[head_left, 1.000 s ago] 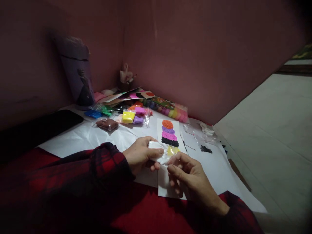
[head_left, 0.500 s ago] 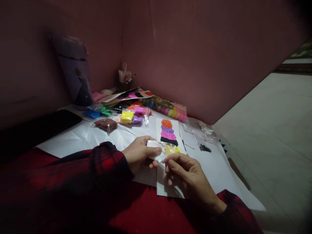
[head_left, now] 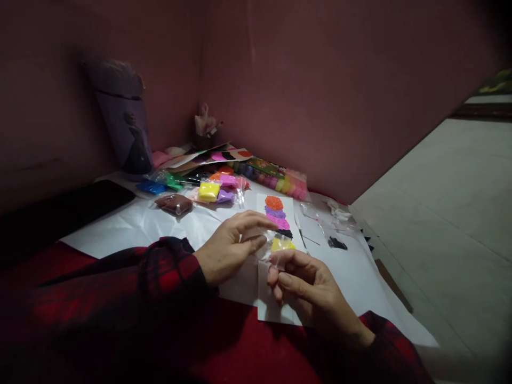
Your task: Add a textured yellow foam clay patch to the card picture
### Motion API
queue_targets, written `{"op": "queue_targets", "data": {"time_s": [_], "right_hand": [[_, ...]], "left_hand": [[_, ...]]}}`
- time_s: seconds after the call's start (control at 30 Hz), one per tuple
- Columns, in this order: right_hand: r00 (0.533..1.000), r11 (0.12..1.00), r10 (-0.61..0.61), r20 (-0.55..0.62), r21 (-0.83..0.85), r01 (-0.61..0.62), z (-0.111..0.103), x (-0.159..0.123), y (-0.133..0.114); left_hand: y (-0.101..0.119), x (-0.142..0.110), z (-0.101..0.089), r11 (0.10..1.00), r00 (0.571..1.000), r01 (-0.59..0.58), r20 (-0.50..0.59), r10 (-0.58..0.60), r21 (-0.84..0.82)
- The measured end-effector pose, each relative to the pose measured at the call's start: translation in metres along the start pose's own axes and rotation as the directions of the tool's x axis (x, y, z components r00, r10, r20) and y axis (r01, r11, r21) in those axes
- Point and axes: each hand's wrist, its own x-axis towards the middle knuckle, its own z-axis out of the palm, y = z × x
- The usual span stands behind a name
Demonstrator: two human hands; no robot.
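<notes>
A clear plastic packet (head_left: 264, 252) with white content is between my hands, partly hidden by fingers. My left hand (head_left: 228, 249) is beside it on the left, its fingers stretched out and apart from the thumb. Against the packet's right edge, the curled fingers of my right hand (head_left: 314, 285) grip the plastic. Beneath both hands lies a white paper strip (head_left: 266, 304) with textured bands in orange (head_left: 274, 202), purple, pink (head_left: 279, 222), black and yellow (head_left: 283, 244). The yellow band shows partly behind the packet.
Bagged clay in brown (head_left: 174, 204), yellow (head_left: 208, 191), blue (head_left: 151, 186) and other colours lies at back left. A packaged colour set (head_left: 276, 176) is behind. A thin tool (head_left: 301, 234) and a black lump (head_left: 337, 243) lie at right. A purple bin (head_left: 124, 128) stands at far left.
My left hand's fingers have lifted and spread from their pinch on the white packet, of which less shows now. My right thumb has shifted slightly lower.
</notes>
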Motion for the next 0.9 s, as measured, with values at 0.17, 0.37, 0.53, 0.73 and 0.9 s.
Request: {"op": "queue_targets", "data": {"time_s": [0.17,0.37,0.53,0.73,0.9], "right_hand": [[0.998,0.998,0.044,0.046,-0.046,-0.042,0.000,-0.002,-0.003],[0.990,0.991,0.115,0.082,-0.081,-0.108,0.000,-0.004,-0.007],[0.984,0.982,0.173,0.048,-0.086,-0.168,0.001,-0.004,-0.008],[0.970,0.966,0.232,0.066,-0.135,-0.222,-0.002,-0.006,-0.008],[0.952,0.953,0.295,0.083,-0.095,-0.287,-0.002,-0.006,-0.006]], "left_hand": [[-0.002,-0.004,-0.001,0.913,0.935,-0.338,0.196,0.297,0.227],[0.009,-0.003,-0.004,0.929,0.922,-0.314,0.296,0.250,0.194],[0.018,-0.002,-0.005,0.977,0.971,-0.062,0.240,0.012,0.204],[0.010,-0.003,-0.001,0.964,0.897,0.262,0.357,-0.259,0.041],[0.007,-0.003,0.001,0.939,0.881,0.335,0.382,-0.280,-0.084]]}}
